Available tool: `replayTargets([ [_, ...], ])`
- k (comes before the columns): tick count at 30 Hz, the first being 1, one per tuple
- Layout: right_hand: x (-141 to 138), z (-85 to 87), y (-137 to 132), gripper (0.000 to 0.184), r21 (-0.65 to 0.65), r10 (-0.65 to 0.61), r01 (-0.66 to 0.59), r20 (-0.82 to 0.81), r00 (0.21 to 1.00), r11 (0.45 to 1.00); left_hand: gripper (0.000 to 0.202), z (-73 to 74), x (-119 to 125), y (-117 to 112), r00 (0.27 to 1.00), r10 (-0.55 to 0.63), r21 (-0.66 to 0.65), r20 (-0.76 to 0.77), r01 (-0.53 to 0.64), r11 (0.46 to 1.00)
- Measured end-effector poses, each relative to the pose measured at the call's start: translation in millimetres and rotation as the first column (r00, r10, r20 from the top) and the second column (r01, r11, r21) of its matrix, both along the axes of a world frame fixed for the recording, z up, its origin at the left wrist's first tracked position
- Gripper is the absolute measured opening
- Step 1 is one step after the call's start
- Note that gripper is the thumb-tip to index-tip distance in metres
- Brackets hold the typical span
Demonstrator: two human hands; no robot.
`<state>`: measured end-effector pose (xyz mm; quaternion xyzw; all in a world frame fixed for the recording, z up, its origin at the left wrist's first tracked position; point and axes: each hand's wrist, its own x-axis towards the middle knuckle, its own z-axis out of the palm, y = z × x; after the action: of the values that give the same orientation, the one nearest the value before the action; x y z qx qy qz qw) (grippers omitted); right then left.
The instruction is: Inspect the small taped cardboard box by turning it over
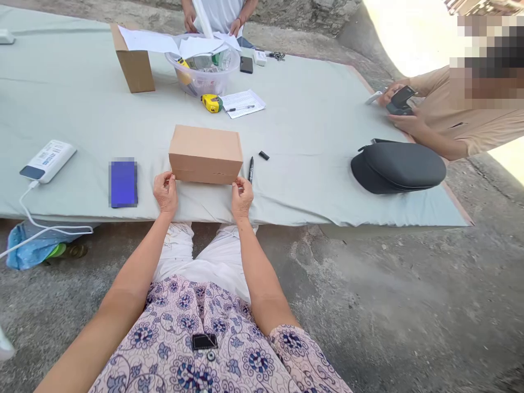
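Observation:
A closed brown cardboard box [205, 153] lies on the grey-green cloth [102, 114] near its front edge. My left hand [165, 192] rests at the box's near left corner, fingers curled, fingertips touching its lower edge. My right hand [242, 197] sits at the near right corner in the same curled pose, fingertips against the box. Neither hand lifts it. A black pen [251, 168] lies just right of the box, its cap [264, 155] a little farther right.
A blue phone [123, 183] and a white power bank [48, 160] with cable lie left. Behind are an open cardboard box [135, 68], a plastic tub [203, 71], a yellow tape measure [212, 102] and papers [243, 102]. A black case [398, 166] sits right. Two other people stand nearby.

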<state>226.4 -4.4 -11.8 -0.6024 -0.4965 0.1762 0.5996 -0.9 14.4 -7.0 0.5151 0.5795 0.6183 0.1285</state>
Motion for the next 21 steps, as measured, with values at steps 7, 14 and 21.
replayTargets([
  [7, 1.7, 12.8, -9.1, 0.034, 0.117, -0.115, 0.116, -0.014, 0.993, 0.986, 0.028, 21.2, 12.9, -19.9, 0.984, 0.037, 0.226, -0.176, 0.004, 0.974],
  [14, -5.6, 51.4, -20.8, 0.041, 0.172, -0.137, 0.128, 0.040, 0.990, 0.977, 0.040, 49.6, 20.4, -30.2, 0.996, -0.013, 0.161, -0.088, 0.027, 0.986],
  [21, -12.0, 57.8, -11.9, 0.045, 0.070, -0.037, 0.050, -0.168, 0.985, 0.996, 0.043, 59.5, 22.3, -22.4, 0.991, -0.125, 0.058, 0.053, 0.122, 0.991],
])
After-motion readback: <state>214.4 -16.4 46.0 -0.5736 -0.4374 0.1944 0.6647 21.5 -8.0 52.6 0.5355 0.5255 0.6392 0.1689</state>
